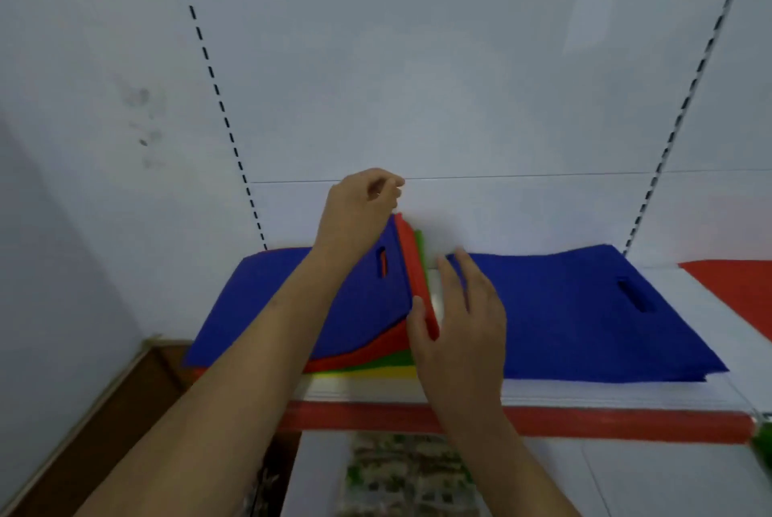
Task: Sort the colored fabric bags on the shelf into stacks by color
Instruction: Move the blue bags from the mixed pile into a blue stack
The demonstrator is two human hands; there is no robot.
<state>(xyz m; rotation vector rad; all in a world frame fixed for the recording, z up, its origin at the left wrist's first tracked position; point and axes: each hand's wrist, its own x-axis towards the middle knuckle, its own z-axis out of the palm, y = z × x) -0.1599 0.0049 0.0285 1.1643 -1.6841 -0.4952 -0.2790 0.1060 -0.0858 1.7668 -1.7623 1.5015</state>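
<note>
Nearest, below the shelf: a patterned green-and-white packet (407, 475), blurred. Above it the shelf's red front strip (605, 420) runs across the white shelf (585, 391).

Right hand (457, 320) over the middle of the shelf, thumb on one side and fingers on the other of the raised edge of a red bag (411, 266), pinching it; fingers fairly straight, pointing away.

Mixed pile at left: blue bag (284, 307) on top, its right edge lifted. Under it red, then a green bag (392, 360), then a yellow bag (367, 371), front edges fanned out at the shelf front. The green one's far edge also stands up, just behind the red.

Left hand (361, 203) farther back, above the lifted corner, fingers curled. It seems to pinch the top corner of the blue bag; contact not clear.

Right of centre: flat blue stack (585, 316), handle slot visible. Far right edge: a red piece (735, 286), partly out of view.

Behind: white back panel (417, 78) with two slotted uprights.
</note>
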